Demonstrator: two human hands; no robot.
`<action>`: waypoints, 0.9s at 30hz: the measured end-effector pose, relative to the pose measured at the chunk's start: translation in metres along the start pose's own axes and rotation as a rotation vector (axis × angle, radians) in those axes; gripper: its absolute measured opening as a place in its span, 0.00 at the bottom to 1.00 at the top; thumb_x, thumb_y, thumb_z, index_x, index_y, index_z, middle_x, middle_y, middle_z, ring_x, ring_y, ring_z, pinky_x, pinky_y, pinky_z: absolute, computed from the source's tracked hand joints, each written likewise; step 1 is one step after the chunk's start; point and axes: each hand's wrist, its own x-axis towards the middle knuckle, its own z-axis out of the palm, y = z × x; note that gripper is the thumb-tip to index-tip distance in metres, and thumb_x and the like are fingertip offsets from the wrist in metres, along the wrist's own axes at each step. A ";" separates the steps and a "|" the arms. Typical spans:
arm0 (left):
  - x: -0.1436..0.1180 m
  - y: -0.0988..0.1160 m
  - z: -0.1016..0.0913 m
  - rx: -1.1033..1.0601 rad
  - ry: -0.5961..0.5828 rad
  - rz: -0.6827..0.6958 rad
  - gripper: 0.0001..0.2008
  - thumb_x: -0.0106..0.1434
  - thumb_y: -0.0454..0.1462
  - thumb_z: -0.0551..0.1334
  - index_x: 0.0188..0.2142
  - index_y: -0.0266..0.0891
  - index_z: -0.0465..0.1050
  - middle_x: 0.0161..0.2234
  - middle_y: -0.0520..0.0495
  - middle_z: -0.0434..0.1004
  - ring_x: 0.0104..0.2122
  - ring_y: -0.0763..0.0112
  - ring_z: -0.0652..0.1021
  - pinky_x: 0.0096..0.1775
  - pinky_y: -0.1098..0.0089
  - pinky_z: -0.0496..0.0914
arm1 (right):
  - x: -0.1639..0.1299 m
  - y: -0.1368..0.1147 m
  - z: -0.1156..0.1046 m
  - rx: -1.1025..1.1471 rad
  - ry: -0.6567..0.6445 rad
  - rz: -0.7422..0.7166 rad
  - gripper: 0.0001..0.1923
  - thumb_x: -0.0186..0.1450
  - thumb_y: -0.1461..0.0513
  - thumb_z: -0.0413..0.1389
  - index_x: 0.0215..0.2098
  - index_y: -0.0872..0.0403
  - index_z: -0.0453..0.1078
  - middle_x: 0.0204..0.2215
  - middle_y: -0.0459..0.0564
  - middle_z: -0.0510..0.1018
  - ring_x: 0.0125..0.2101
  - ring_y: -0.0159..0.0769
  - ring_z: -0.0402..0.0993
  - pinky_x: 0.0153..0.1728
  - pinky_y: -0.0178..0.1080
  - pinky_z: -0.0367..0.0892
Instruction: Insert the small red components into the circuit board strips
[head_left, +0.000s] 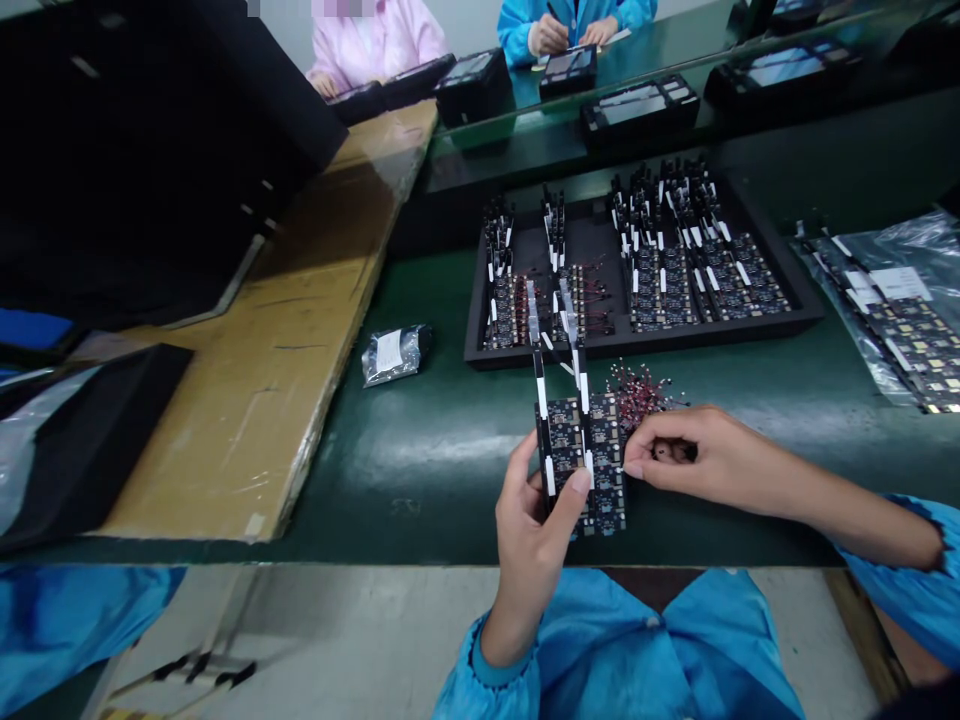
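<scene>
My left hand point(534, 518) grips a panel of small dark circuit boards point(592, 455) with two black-and-white ribbon strips rising from its top, held just above the green bench near its front edge. My right hand point(701, 455) has its fingers pinched shut against the panel's right edge; what it pinches is too small to tell. A loose pile of small red-wired parts point(641, 392) lies on the bench right behind the panel.
A black tray point(780, 322) holding several rows of similar boards sits behind. A small silver bag point(391, 353) lies left of it, cardboard point(292, 330) further left, a clear bag of boards point(904, 320) at right. Two other people work beyond a raised shelf.
</scene>
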 end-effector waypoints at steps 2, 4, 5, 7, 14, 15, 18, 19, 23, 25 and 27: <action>0.000 0.001 0.000 0.013 -0.005 0.005 0.33 0.58 0.35 0.72 0.62 0.45 0.69 0.42 0.39 0.88 0.39 0.45 0.86 0.37 0.57 0.81 | 0.000 0.001 -0.001 0.021 -0.018 0.029 0.05 0.57 0.52 0.64 0.28 0.41 0.78 0.18 0.42 0.75 0.20 0.37 0.68 0.21 0.39 0.60; -0.001 0.001 0.000 0.017 -0.013 0.011 0.31 0.58 0.35 0.72 0.61 0.44 0.70 0.43 0.38 0.88 0.40 0.44 0.86 0.39 0.57 0.81 | -0.001 0.001 -0.002 0.046 -0.054 0.063 0.05 0.59 0.53 0.63 0.30 0.43 0.78 0.20 0.42 0.76 0.22 0.36 0.68 0.22 0.37 0.60; -0.001 0.001 0.000 0.017 -0.016 0.015 0.31 0.58 0.35 0.72 0.61 0.43 0.70 0.43 0.38 0.88 0.40 0.44 0.86 0.39 0.57 0.81 | -0.001 0.002 -0.003 0.059 -0.075 0.082 0.06 0.61 0.54 0.62 0.30 0.45 0.79 0.21 0.42 0.76 0.23 0.35 0.68 0.23 0.37 0.60; -0.002 0.002 0.000 0.023 -0.021 0.023 0.30 0.59 0.35 0.71 0.60 0.43 0.71 0.44 0.38 0.88 0.41 0.44 0.86 0.40 0.58 0.81 | -0.001 0.002 -0.003 0.079 -0.105 0.114 0.07 0.62 0.54 0.62 0.32 0.47 0.79 0.22 0.41 0.75 0.24 0.34 0.67 0.24 0.35 0.60; -0.001 0.003 0.000 0.007 -0.016 0.005 0.29 0.58 0.35 0.72 0.59 0.43 0.72 0.43 0.39 0.88 0.40 0.44 0.86 0.40 0.56 0.81 | -0.001 -0.003 -0.004 0.042 -0.111 0.138 0.08 0.64 0.55 0.62 0.33 0.50 0.78 0.22 0.41 0.73 0.25 0.32 0.66 0.25 0.34 0.59; -0.001 0.002 0.000 -0.003 -0.014 -0.001 0.29 0.58 0.35 0.72 0.59 0.43 0.71 0.43 0.39 0.88 0.40 0.43 0.86 0.39 0.56 0.81 | -0.001 -0.005 -0.004 0.025 -0.106 0.139 0.09 0.64 0.54 0.61 0.33 0.50 0.78 0.22 0.41 0.73 0.25 0.32 0.67 0.25 0.34 0.59; 0.000 0.000 0.000 -0.032 -0.009 -0.009 0.31 0.58 0.35 0.72 0.60 0.43 0.71 0.42 0.38 0.88 0.39 0.43 0.86 0.39 0.56 0.81 | -0.002 -0.008 -0.003 -0.013 -0.089 0.125 0.10 0.65 0.53 0.60 0.34 0.50 0.78 0.23 0.42 0.74 0.24 0.33 0.67 0.25 0.36 0.60; 0.000 0.000 0.000 -0.038 -0.008 -0.009 0.31 0.58 0.35 0.72 0.60 0.43 0.70 0.42 0.38 0.88 0.39 0.44 0.86 0.38 0.57 0.81 | -0.002 -0.009 -0.003 -0.018 -0.082 0.119 0.10 0.65 0.53 0.60 0.34 0.50 0.78 0.23 0.43 0.75 0.24 0.34 0.68 0.26 0.36 0.61; 0.000 -0.003 -0.001 -0.052 0.012 -0.012 0.33 0.57 0.36 0.73 0.61 0.44 0.69 0.40 0.39 0.89 0.36 0.45 0.86 0.36 0.59 0.81 | -0.002 -0.007 0.000 -0.004 -0.054 0.112 0.10 0.64 0.52 0.60 0.32 0.48 0.78 0.22 0.44 0.75 0.24 0.36 0.68 0.25 0.37 0.61; 0.001 -0.004 -0.001 -0.063 0.027 -0.021 0.34 0.56 0.36 0.73 0.62 0.44 0.68 0.38 0.39 0.89 0.35 0.46 0.86 0.35 0.59 0.81 | -0.001 -0.006 0.001 0.019 -0.029 0.091 0.09 0.62 0.51 0.61 0.30 0.45 0.77 0.20 0.43 0.74 0.23 0.37 0.68 0.23 0.38 0.60; 0.001 -0.006 -0.001 -0.073 0.031 -0.028 0.36 0.56 0.36 0.73 0.63 0.44 0.67 0.37 0.39 0.89 0.34 0.45 0.86 0.34 0.58 0.81 | -0.001 -0.004 0.002 0.031 -0.007 0.069 0.08 0.60 0.50 0.63 0.29 0.44 0.77 0.20 0.43 0.74 0.22 0.37 0.68 0.22 0.38 0.60</action>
